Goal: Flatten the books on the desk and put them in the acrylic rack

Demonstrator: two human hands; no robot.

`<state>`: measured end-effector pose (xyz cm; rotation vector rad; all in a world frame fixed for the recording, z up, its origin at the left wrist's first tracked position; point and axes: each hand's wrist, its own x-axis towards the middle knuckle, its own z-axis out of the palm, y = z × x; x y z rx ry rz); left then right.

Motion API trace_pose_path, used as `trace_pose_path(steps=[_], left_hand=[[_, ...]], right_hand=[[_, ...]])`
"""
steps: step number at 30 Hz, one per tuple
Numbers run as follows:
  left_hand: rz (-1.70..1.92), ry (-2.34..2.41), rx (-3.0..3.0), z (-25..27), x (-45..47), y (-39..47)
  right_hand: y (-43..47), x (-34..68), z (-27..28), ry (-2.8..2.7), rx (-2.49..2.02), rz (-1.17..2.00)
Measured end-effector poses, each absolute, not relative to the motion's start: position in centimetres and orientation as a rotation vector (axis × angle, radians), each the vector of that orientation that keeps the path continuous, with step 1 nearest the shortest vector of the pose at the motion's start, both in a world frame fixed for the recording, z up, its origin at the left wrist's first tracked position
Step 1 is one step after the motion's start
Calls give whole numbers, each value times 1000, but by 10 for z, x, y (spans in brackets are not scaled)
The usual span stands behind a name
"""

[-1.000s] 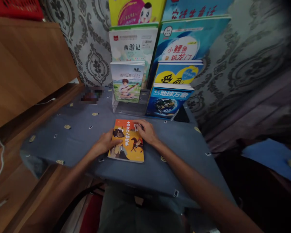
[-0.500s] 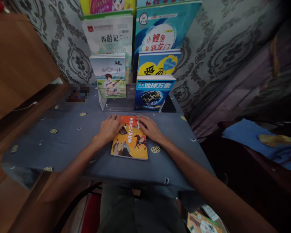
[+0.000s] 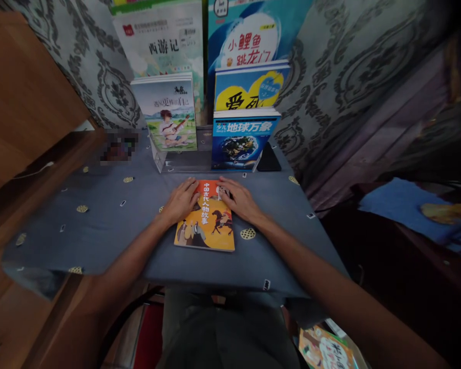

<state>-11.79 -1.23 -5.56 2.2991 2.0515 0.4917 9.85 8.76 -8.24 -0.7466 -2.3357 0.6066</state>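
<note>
An orange and yellow book [image 3: 204,220] with white lettering and painted figures lies closed and flat on the cloth-covered table [image 3: 111,225]. Over its upper left corner rests my left hand [image 3: 181,201], fingers stretched toward the top edge and thumb on the cover. My right hand [image 3: 238,199] lies along the upper right side, its fingers on the cover near the top corner. Both hands are open and touch the book without lifting it. Parts of the cover under the fingers are hidden.
A clear stand [image 3: 184,165] behind the book holds several upright books, among them a blue Earth book [image 3: 238,143] and a book with a guitar player [image 3: 169,115]. A black flat object [image 3: 269,158] lies beside it. More books [image 3: 325,348] are below, at lower right.
My left hand has shifted slightly right, farther onto the book's cover. My right hand stays nearly in place. The head view has tilted a little downward, so the upright books appear higher.
</note>
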Motion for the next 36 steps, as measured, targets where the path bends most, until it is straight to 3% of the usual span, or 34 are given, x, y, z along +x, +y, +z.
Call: trace_pose_path(steps=[17,25,36], left_hand=[[267,1856,2401,-36,-110,-42],[285,1518,2573,-34,-92,-102],[379,1590,2664,-56,-84,-113]], right_hand=[[90,98,-86,-2335,-751,635],[90,98,-85,-2332,-716,636],[78,99,-83,-2334,-791,574]])
